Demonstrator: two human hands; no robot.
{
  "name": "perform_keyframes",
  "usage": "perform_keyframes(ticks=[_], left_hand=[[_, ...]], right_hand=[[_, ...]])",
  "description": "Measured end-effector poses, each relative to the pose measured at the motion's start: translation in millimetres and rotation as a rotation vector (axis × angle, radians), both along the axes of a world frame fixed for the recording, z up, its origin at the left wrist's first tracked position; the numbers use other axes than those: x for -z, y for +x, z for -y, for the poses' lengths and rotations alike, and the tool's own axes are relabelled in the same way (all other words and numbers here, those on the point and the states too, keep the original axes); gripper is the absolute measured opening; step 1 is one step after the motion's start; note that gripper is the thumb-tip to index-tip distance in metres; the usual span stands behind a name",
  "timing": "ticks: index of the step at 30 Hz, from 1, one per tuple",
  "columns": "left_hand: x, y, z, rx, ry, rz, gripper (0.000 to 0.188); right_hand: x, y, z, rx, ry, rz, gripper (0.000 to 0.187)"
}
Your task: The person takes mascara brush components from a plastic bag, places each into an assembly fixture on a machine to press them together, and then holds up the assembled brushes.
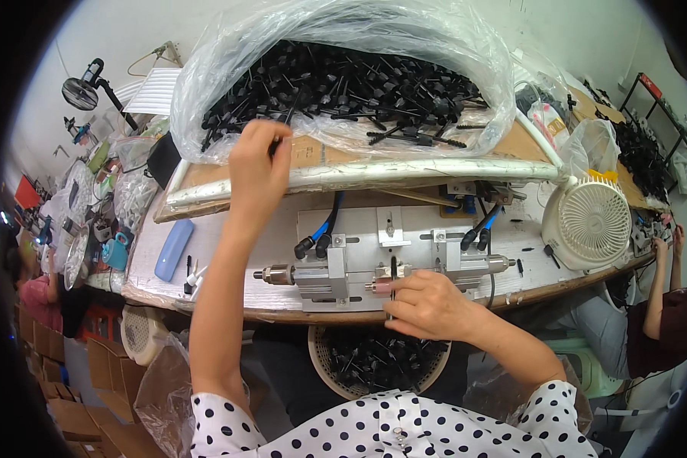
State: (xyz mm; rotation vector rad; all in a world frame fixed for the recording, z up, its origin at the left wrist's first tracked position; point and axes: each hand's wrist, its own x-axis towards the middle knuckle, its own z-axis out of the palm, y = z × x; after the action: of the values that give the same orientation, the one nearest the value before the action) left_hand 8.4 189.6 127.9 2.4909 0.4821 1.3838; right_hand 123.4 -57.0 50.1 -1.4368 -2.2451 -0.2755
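Note:
My left hand point(258, 153) is raised at the front left of a heap of black plastic parts point(336, 80). Its fingers are closed around one of these parts, a thin dark stem sticking up past the fingertips. Lower down, my right hand point(429, 307) pinches a slim black rod point(393, 269) upright at the middle of a metal clamping fixture point(320, 282). Two silver cylinders face each other across that fixture, and a pinkish piece point(379, 285) sits beside my fingertips. The rod's lower end is partly covered by my fingers.
Clear plastic sheeting point(198, 84) surrounds the heap, behind a white rail point(343, 174). A white fan point(591, 221) stands right; a blue case point(174, 250) lies left. Below the table edge, a basket point(318, 359) holds more black parts. Another person's hands point(668, 240) work far right.

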Motion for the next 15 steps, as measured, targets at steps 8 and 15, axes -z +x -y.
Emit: perform_keyframes(ticks=[8, 15], left_hand=[[90, -51, 166, 0.177, -0.141, -0.02, 0.021], [125, -22, 189, 0.211, -0.126, -0.155, 0.023]], right_hand=[[-71, 97, -61, 0.475, 0.313, -0.174, 0.01], [-99, 125, -90, 0.624, -0.069, -0.068, 0.014]])
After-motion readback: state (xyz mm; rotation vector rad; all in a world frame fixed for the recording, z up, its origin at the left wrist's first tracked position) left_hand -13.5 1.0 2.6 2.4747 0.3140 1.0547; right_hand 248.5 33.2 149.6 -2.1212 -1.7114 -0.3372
